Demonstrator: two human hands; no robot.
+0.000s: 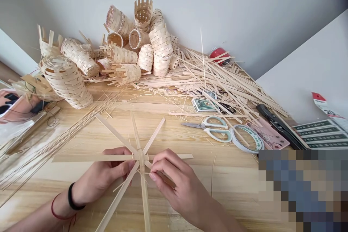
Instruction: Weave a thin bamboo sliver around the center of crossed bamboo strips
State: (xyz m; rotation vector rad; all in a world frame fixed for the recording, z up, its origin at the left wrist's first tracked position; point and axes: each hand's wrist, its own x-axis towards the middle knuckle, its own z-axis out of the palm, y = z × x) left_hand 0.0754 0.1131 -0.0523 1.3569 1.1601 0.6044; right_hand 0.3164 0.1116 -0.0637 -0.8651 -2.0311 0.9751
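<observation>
Left hand (104,177) half closed, thumb and fingers gripping the bamboo spokes (153,136) at their crossing; right hand (176,181) curled just beside it, fingertips pinching the same crossing. Spokes spread on the wooden table (233,177), low and central, between both hands. Farther off, woven baskets (66,81) heaped against the wall (217,7), with loose strips (217,76) to the right, near scissors (203,128) and a tape roll (246,138).

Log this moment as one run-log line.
left hand: grips crossed bamboo strips | right hand: fingertips at their bound centre | nearby: scissors
</observation>
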